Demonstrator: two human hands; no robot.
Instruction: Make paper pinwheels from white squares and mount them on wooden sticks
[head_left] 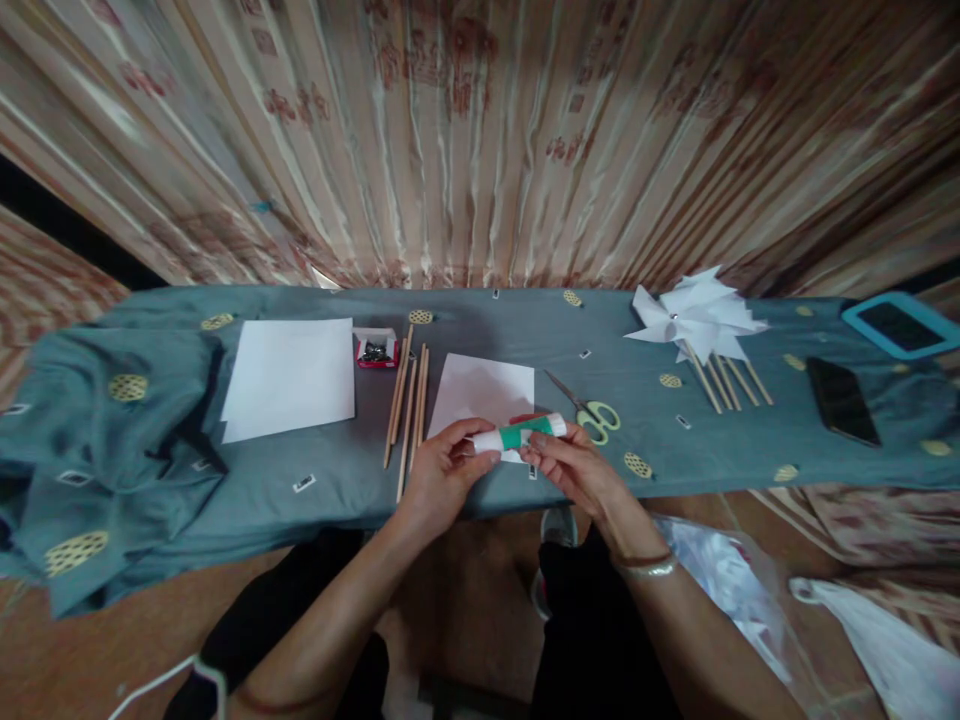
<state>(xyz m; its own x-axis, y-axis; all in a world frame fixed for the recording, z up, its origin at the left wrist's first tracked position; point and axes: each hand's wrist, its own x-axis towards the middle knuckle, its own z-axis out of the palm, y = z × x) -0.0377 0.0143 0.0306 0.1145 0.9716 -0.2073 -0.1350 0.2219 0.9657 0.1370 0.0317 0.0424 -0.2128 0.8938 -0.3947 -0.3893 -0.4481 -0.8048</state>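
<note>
Between my two hands lies a white and green glue stick [516,434], held level above the near edge of the table. My left hand [448,462] grips its white left end with thumb and fingers. The fingers of my right hand [574,460] are closed round its right part. Below and behind it, a square sheet of white paper [480,388] rests on the cloth, partly covered by my hands. Green-handled scissors [592,410] lie just right of the paper, blades pointing up and left. Several wooden sticks [409,410] lie left of the paper.
A stack of white paper [291,380] and a small red box [377,348] of dark metal bits sit to the left. At right are several white paper pinwheels [697,312] on sticks, a black phone [842,400] and a blue-framed tablet [902,325]. Bunched cloth [112,440] covers the far left.
</note>
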